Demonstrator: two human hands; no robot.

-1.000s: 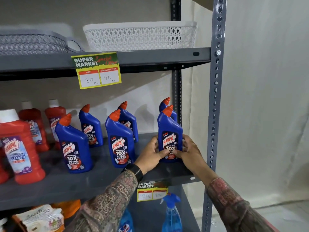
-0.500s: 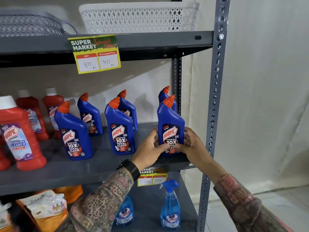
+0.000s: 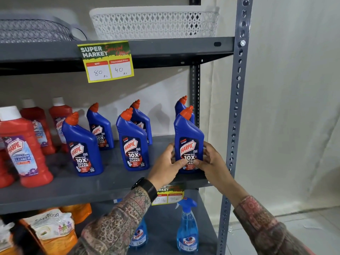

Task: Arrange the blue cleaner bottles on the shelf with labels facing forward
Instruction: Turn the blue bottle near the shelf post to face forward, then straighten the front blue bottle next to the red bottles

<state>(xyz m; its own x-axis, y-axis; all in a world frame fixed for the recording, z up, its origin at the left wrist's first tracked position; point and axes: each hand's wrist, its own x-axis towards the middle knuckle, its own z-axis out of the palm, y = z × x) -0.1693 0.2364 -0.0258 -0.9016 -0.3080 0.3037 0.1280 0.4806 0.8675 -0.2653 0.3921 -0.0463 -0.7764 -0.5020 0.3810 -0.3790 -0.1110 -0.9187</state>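
Several blue cleaner bottles with orange caps stand upright on the grey middle shelf (image 3: 103, 183), in a front row and a back row. The rightmost front blue bottle (image 3: 188, 137) stands near the shelf's right front corner with its label facing me. My left hand (image 3: 165, 167) grips its lower left side and my right hand (image 3: 211, 162) grips its lower right side, thumbs on the label. Two more front bottles, the middle bottle (image 3: 133, 142) and the left bottle (image 3: 82, 146), show their labels forward. Three back-row bottles stand partly hidden behind them.
Red cleaner bottles (image 3: 24, 150) crowd the shelf's left end. A grey upright post (image 3: 237, 111) stands just right of my hands. White basket (image 3: 156, 23) and grey basket sit on the upper shelf, with a yellow price tag (image 3: 106, 61). Spray bottles (image 3: 187, 229) and pouches fill the lower shelf.
Both hands have stayed on the rightmost front bottle, which has barely shifted on the shelf. The view has tilted slightly up and down.
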